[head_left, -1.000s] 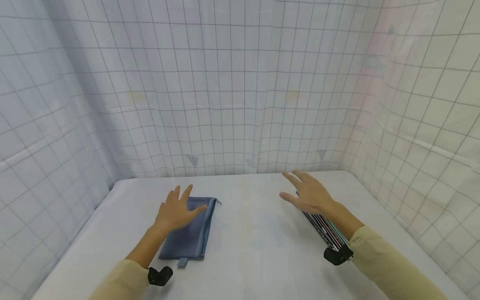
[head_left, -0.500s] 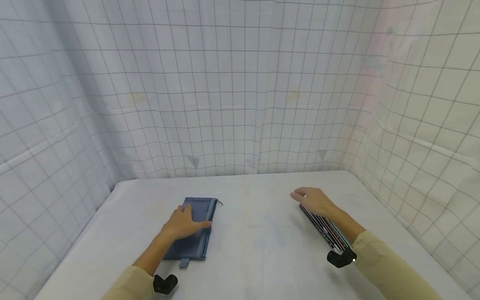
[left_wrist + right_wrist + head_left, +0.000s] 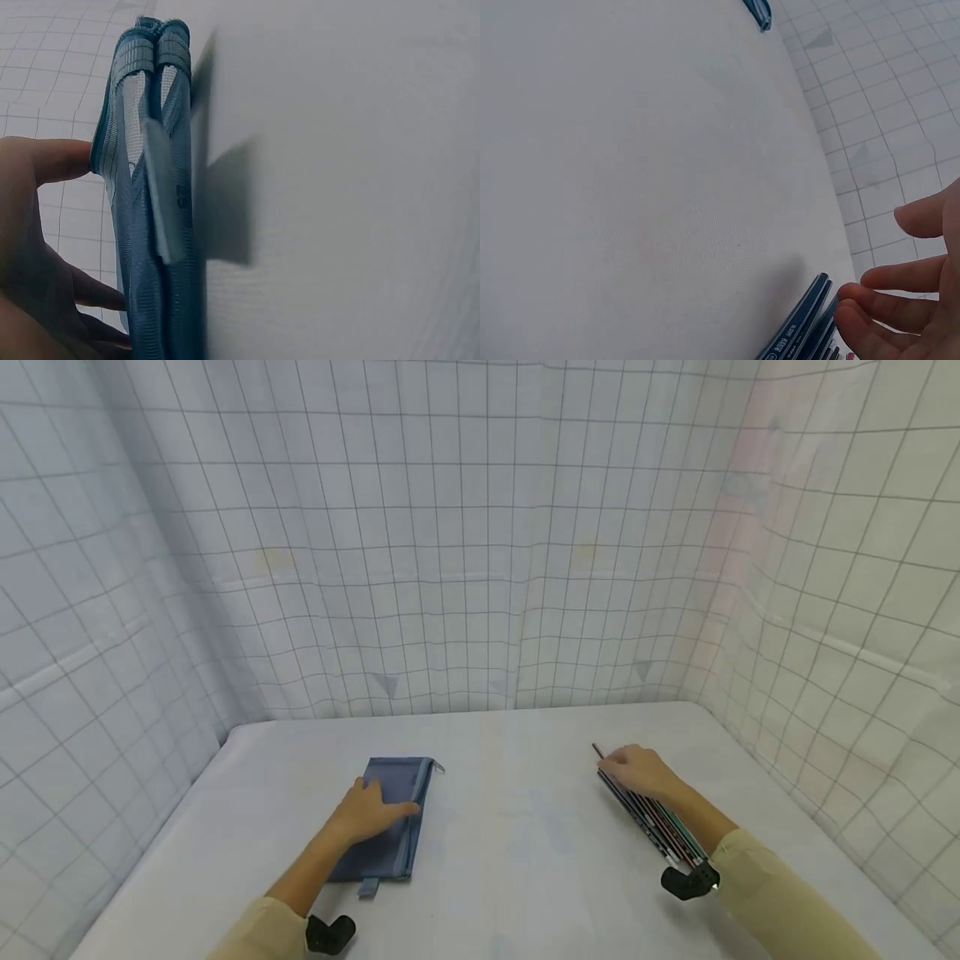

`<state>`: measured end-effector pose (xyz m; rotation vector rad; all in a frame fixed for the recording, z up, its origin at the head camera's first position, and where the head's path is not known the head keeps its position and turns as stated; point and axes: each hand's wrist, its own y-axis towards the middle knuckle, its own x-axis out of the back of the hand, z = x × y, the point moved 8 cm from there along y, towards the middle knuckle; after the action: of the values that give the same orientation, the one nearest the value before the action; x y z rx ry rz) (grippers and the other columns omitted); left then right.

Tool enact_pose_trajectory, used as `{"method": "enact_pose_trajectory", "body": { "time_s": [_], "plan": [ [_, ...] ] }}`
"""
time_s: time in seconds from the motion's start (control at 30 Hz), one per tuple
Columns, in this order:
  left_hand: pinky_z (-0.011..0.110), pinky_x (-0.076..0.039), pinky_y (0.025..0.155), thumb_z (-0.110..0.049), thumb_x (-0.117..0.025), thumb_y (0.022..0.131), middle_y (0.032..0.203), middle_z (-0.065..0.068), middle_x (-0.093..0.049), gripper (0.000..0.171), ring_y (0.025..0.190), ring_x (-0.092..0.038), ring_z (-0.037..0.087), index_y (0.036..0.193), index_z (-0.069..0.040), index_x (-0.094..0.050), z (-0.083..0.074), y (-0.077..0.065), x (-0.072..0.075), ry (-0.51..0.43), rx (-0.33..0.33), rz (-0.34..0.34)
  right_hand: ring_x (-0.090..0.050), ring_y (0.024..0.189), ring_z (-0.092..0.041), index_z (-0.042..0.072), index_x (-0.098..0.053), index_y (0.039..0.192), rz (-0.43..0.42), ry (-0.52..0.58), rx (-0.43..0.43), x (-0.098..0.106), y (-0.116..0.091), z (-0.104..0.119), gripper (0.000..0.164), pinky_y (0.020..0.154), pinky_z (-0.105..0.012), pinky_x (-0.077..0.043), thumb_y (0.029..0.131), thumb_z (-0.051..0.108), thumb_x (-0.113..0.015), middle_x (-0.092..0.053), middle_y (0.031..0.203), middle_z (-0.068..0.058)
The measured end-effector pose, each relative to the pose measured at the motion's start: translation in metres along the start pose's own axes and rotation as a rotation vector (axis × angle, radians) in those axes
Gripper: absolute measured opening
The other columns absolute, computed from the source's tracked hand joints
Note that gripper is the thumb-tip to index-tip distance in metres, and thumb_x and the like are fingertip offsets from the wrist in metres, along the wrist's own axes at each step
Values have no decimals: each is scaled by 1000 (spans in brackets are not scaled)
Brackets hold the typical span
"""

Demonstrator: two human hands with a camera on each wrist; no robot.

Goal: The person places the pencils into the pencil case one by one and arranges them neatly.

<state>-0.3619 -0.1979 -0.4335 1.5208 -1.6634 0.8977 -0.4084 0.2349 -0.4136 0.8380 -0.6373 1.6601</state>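
In the head view, a blue mesh zip pouch (image 3: 386, 860) lies flat at left of centre. My left hand (image 3: 367, 814) rests on it, fingers and thumb spread. The left wrist view shows that thumb and the fingertips touching the face of the pouch (image 3: 161, 300), whose fabric tab sticks out. To the right lies a row of slim, dark-barrelled pencils (image 3: 652, 822), some green or reddish. My right hand (image 3: 637, 768) is over their far end, fingers bent. In the right wrist view its fingertips touch the pencils (image 3: 799, 326), while the thumb stands apart. One pencil extends past the others.
Both things lie on a white-covered table (image 3: 495, 860). White gridded cloth (image 3: 480, 568) hangs behind it and along both sides. A zip pull (image 3: 438, 767) sticks out at the pouch's far right corner. Each wrist wears a black camera.
My left hand has come down onto the pouch. The right hand has lowered and drawn back a little to the pencils, and its spread fingers have bent.
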Motion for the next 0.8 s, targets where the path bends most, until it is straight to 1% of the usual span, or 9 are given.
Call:
{"method": "enact_pose_trajectory", "body": {
  "time_s": [0.1,0.2,0.23,0.3,0.37,0.47,0.6,0.8],
  "plan": [
    [71,-33,108,-56,-68,92,149,52,-24,103,137,-30,65,144,26,-34,3,0,-2,-5,16,-4,-67,85,-27,-7,-72,116,-18,-44,18,-1,-1,-3,36,76,-45,-56,103,25,-61,-71,93,-11],
    [71,-34,107,-55,-67,93,148,53,-24,101,137,-30,66,143,26,-36,5,0,-4,-9,22,-11,-71,95,-33,-6,-75,110,-40,-101,65,-3,-2,-2,27,80,-50,-58,99,16,-66,-75,104,-15],
    [72,-33,107,-54,-67,93,148,53,-24,100,137,-30,66,143,26,-36,5,0,-4,-11,22,-12,-71,96,-34,-6,-76,107,-47,-124,90,-3,-2,-1,23,80,-51,-58,97,14,-67,-75,103,-16],
    [72,-33,107,-54,-67,93,148,53,-23,99,137,-30,66,143,26,-36,4,-1,-4,-17,22,-16,-71,92,-33,-4,-77,104,-60,-168,113,-5,-2,0,18,78,-50,-59,93,10,-71,-75,100,-14],
    [72,-32,108,-54,-67,93,148,53,-23,99,137,-29,66,143,26,-36,4,-1,-4,-20,24,-15,-72,88,-32,-3,-78,102,-69,-205,130,-7,-2,0,16,74,-48,-59,90,7,-75,-75,96,-12],
    [72,-33,107,-53,-67,93,148,53,-23,99,137,-29,67,143,27,-35,3,-2,-4,-21,27,-12,-72,85,-31,-3,-78,102,-80,-253,120,-10,-1,-2,18,71,-45,-60,86,5,-79,-75,93,-10],
    [73,-33,107,-53,-67,93,148,53,-22,99,137,-29,68,143,27,-35,2,-2,-3,-20,28,-8,-72,85,-32,-4,-78,99,-103,-277,92,-9,1,0,18,71,-45,-60,83,2,-82,-75,91,-11],
    [74,-33,106,-53,-66,93,147,54,-23,99,136,-29,68,142,27,-36,1,-2,-1,-13,29,7,-72,87,-34,-3,-79,94,-118,-270,51,-9,4,-1,12,72,-46,-60,82,1,-80,-75,93,-13]
  ]
}}
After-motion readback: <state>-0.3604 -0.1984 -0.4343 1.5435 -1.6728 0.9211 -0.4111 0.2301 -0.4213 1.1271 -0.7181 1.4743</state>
